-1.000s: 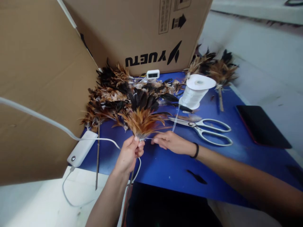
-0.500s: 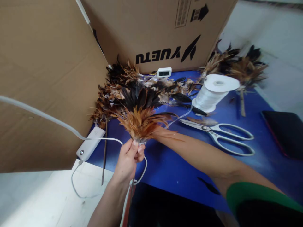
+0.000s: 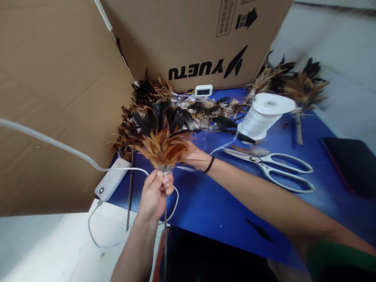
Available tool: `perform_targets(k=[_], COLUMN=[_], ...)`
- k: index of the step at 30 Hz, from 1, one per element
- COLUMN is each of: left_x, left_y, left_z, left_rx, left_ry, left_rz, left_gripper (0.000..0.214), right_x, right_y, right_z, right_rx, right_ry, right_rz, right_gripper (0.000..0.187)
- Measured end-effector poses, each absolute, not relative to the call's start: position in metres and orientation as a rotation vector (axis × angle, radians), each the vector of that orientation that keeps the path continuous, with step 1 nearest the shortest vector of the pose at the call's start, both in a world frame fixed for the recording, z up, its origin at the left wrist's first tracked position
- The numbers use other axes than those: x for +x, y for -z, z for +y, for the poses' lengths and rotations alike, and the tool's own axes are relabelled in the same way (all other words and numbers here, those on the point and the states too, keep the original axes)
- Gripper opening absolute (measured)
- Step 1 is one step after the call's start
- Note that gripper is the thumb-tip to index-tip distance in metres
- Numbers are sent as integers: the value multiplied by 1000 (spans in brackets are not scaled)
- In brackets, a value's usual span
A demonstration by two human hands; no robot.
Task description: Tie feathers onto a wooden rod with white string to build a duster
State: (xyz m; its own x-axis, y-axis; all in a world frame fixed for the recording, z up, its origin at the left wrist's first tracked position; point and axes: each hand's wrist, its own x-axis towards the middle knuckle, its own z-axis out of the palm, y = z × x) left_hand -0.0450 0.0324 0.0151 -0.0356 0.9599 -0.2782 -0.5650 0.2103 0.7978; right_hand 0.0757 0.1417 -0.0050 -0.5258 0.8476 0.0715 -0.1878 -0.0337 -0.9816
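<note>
My left hand (image 3: 154, 192) is closed round the neck of a feather duster (image 3: 163, 150), just under its orange-brown and black feathers. Its thin stick (image 3: 165, 243) runs down below my fist. My right hand (image 3: 195, 154) reaches in from the right behind the feathers, and its fingers are hidden there. White ribbon (image 3: 225, 146) runs from a spool (image 3: 260, 117) past my right wrist to the duster's neck. Silver scissors (image 3: 264, 160) lie partly open on the blue table (image 3: 217, 219), to the right of my forearm.
Loose feathers (image 3: 205, 111) are heaped at the back, before a cardboard box (image 3: 190, 39). A small white display (image 3: 203, 91) stands there. At left lie a power bank (image 3: 113, 179) with a cable and a thin stick (image 3: 129, 199). More feather bundles (image 3: 305, 86) and a dark flat object (image 3: 349, 164) are at right.
The duster and my left hand have shifted slightly left, and more stick shows below. My right hand has drawn back a little, so its wrist with a black band now shows.
</note>
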Motion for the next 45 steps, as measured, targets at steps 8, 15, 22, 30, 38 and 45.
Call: perform_targets(k=[8, 15, 22, 30, 38, 45], left_x=[-38, -33, -34, -37, -36, -34], left_y=[-13, -16, -15, -10, -12, -10], left_z=[37, 37, 40, 42, 40, 40], left_rx=[547, 559, 530, 506, 502, 509], left_ry=[-1338, -1313, -1303, -1275, -1216, -1168], left_rz=[952, 982, 966, 934, 943, 953], left_gripper=[32, 33, 30, 31, 33, 29], right_x=[102, 101, 114, 134, 121, 120], right_y=[-15, -9, 1, -24, -6, -6], right_z=[104, 100, 109, 82, 78, 83], right_rx=[-908, -873, -939, -903, -958, -941], right_ry=[-1882, -1686, -1154, -1125, -1148, -1155], right_rz=[-1254, -1210, -1354, -1382, -1643, -1583], right_gripper=[20, 15, 15, 11, 14, 11])
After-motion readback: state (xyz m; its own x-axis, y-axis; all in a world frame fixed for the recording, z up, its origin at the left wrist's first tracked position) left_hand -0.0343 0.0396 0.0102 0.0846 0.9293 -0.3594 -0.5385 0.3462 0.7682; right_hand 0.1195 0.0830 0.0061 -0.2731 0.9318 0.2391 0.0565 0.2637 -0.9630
